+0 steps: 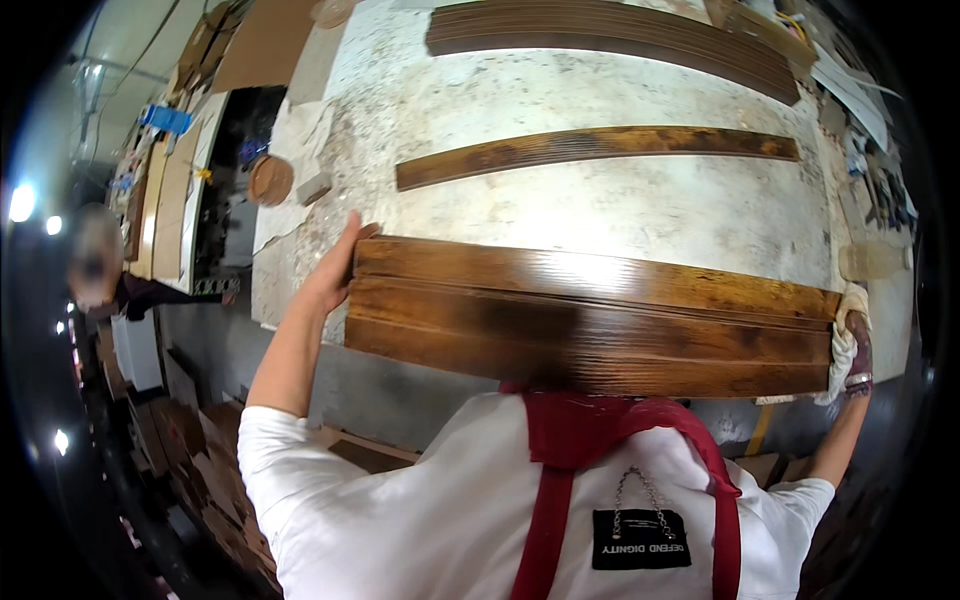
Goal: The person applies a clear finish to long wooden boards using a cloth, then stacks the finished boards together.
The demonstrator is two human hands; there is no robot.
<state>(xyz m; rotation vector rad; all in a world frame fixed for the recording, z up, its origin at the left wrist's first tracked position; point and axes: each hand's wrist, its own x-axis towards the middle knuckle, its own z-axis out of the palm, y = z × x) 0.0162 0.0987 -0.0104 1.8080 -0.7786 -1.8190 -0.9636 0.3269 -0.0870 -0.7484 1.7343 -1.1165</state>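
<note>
my boards (600, 300) across the counter's (640, 205) near edge, decent room before that lone slat (600, 143), left hand (338, 268) gripping one end, right hand (859, 355) clutching a rag (842, 350) against the other

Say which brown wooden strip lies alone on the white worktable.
The narrow middle strip; the far strips lie bunched; left hand and right hand hold the near brown boards.

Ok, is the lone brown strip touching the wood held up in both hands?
Apart. The head view shows white tabletop between the lone strip and the held wood.
</note>
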